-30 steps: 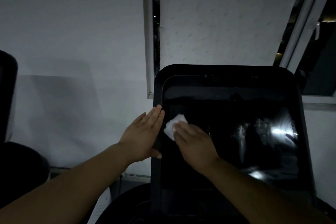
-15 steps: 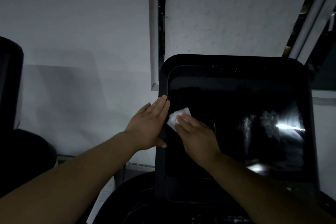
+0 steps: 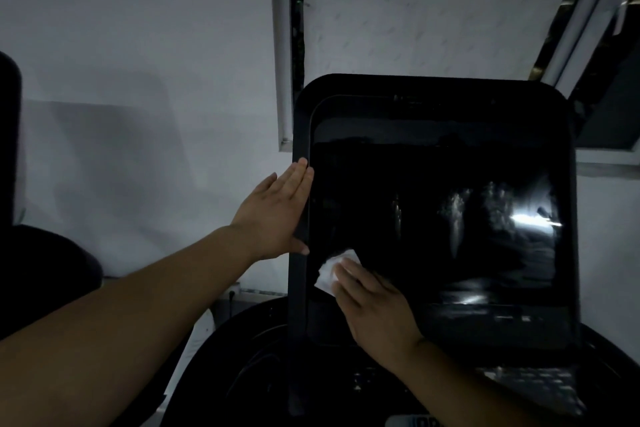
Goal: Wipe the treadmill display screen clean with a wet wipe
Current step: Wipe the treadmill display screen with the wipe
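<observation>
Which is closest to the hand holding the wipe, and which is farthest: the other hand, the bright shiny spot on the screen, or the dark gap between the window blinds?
From the right hand:
1. Left hand, up-left on the frame edge.
2. Bright glare, on the screen's right side.
3. Dark gap, high above the screen's top-left corner.

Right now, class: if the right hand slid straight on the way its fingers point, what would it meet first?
The right hand points up-left across the dark glossy display screen; past the white wet wipe under its fingertips, it would likely meet the black left bezel first.
</observation>
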`<state>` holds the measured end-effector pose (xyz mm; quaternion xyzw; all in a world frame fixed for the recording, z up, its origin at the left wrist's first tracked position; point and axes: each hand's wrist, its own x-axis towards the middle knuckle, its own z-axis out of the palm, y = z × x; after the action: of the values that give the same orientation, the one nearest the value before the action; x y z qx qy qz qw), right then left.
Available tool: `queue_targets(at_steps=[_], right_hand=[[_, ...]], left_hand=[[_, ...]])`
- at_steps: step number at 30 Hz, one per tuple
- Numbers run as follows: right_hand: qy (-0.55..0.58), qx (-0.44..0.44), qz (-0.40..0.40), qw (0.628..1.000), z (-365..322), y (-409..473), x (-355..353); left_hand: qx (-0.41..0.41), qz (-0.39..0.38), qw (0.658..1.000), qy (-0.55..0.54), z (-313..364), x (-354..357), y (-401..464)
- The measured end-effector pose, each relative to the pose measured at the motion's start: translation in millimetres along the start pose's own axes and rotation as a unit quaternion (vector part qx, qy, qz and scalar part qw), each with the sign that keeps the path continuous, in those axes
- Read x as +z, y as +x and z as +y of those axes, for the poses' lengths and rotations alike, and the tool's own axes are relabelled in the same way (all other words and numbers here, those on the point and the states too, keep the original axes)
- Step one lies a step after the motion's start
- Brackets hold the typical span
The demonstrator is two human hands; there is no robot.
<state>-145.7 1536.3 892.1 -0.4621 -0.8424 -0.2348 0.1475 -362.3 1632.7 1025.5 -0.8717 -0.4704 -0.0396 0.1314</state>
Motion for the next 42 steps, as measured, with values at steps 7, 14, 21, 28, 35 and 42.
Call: queue_targets(at_steps=[7,14,21,28,35,42], right_hand=[[0.007,0.054,0.037,0.998,37,75,-32],[0.013,0.111,0.073,0.991,80,142,-56],[0.012,0.12,0.066,0.99,62,110,-44],[0.04,0.114,0.001,0.993,17,20,-13],[0.069,0.131,-0.02,0.989,-13,-22,-2],[0.053,0.154,0.022,0.986,27,26,-21]], left_hand=[[0.003,0.003,1.0,0.006,-3,2,2],[0.008,0.014,1.0,0.006,-6,5,2],[0.009,0.008,1.0,-0.002,-6,3,1],[0.002,0.005,1.0,-0.023,-2,1,-1],[-0.005,0.005,1.0,-0.017,2,0,-1],[-0.01,0.003,1.0,-0.018,3,1,0]])
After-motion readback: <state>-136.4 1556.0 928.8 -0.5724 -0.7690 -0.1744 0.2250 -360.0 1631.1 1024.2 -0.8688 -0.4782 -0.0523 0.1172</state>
